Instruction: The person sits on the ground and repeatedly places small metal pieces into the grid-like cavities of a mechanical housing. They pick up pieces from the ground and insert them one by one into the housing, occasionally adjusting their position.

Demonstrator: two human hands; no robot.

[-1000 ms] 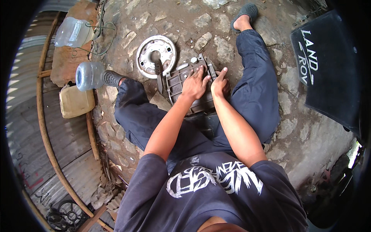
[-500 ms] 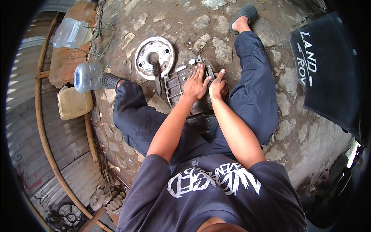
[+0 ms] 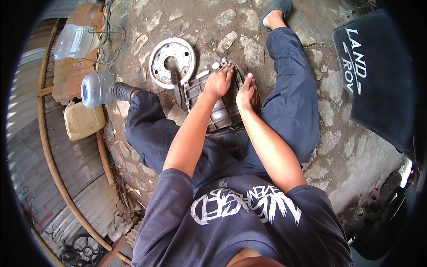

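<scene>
A grey ribbed metal casing (image 3: 213, 109) lies on the stony ground between my legs. My left hand (image 3: 219, 81) rests on its upper part, fingers curled over the top edge. My right hand (image 3: 247, 93) presses on its right side, one finger raised. A round metal backing plate (image 3: 172, 60) with a centre hole lies just beyond the casing to the left. A dark flat bar (image 3: 178, 91) stands between the plate and the casing. Whether either hand grips a small part is hidden.
A clear plastic bottle (image 3: 95, 89) lies by my left foot, a yellowish jerrycan (image 3: 82, 120) below it, another clear container (image 3: 75, 41) farther up. Corrugated metal sheet (image 3: 40, 178) and curved rods are on the left. A black panel (image 3: 378, 75) stands at right.
Both hands have stayed on the casing with only slight shifts; the view has drifted a little.
</scene>
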